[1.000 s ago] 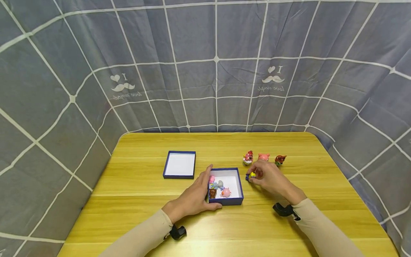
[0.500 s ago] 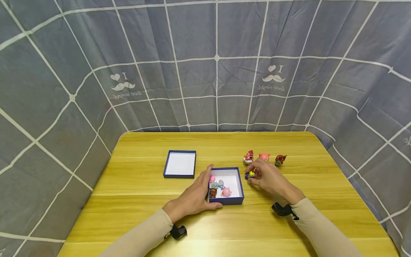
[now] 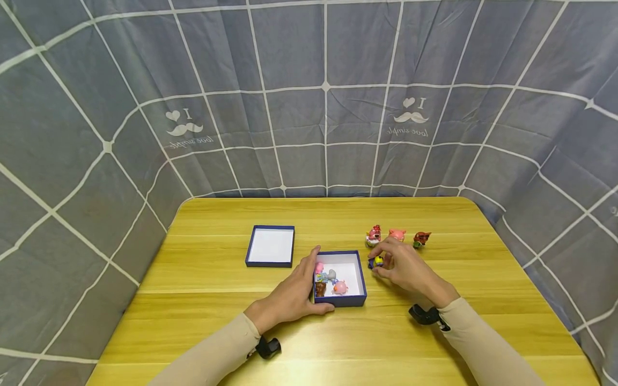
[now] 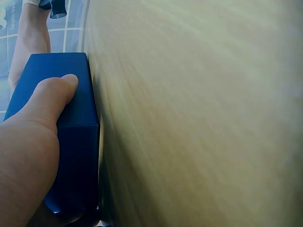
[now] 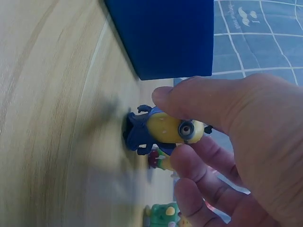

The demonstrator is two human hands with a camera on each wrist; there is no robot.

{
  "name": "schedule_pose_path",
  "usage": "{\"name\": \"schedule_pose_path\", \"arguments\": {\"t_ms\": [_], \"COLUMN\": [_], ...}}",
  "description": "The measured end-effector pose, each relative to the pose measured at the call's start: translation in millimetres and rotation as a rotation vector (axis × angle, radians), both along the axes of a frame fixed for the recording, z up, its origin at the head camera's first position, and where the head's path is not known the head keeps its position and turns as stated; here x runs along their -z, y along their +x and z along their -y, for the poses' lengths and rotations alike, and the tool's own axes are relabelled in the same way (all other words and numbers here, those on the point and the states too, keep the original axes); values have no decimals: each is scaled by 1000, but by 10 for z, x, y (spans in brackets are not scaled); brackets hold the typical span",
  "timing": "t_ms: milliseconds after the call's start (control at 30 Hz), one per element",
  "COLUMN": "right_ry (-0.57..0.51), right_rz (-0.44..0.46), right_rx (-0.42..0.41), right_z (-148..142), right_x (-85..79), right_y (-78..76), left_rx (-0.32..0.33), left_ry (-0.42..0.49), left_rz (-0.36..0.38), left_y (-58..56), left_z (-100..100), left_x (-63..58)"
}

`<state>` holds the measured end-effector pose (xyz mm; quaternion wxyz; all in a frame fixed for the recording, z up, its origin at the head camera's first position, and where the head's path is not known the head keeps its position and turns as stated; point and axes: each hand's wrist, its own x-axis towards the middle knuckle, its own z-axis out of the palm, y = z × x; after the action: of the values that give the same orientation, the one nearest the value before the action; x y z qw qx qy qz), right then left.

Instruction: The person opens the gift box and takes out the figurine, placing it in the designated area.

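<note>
My left hand (image 3: 289, 295) grips an open dark blue box (image 3: 340, 302) at its left side, fingers reaching to the back corner. In the left wrist view the thumb presses on the box's front wall. Inside the white interior, mostly to the left, lie a pink figure (image 3: 340, 288), a brown one (image 3: 320, 289), a grey and blue one (image 3: 331, 275) and another pink one. Just right of the box, my right hand (image 3: 410, 268) pinches a yellow one-eyed Minion figurine (image 5: 163, 127) in blue between thumb and fingers. The figurine is close over the table, its head toward the palm.
Behind the right hand stand a red and white figurine (image 3: 373, 236), a pink one (image 3: 397, 234) partly hidden by the hand, and a brown-red one (image 3: 421, 239). The box lid (image 3: 271, 246) lies inside up at left. A grey checked curtain (image 3: 299, 123) surrounds the table.
The Minion figurine has shifted slightly to the left and turned a little in the right hand's fingers. The left hand and box stay in place.
</note>
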<state>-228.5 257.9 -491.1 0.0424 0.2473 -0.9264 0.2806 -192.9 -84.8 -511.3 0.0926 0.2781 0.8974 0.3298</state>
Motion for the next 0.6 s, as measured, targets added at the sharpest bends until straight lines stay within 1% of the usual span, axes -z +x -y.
{"name": "schedule_pose_path", "arguments": {"t_ms": [167,300,600], "right_ry": [-8,-11,8], "right_rz": [-31,-39,-73], "right_rx": [0,13,22], "right_z": [-6,-1,12], "right_x": [-27,-71,-124], "right_y": [16,35,51], "left_rx": [-2,-3,-3], "left_ry": [-2,3,8], "left_rz": [2,8,3], "left_y": [-3,0,-2], "left_z": [-1,-1,-10], "left_x": [6,2,2]}}
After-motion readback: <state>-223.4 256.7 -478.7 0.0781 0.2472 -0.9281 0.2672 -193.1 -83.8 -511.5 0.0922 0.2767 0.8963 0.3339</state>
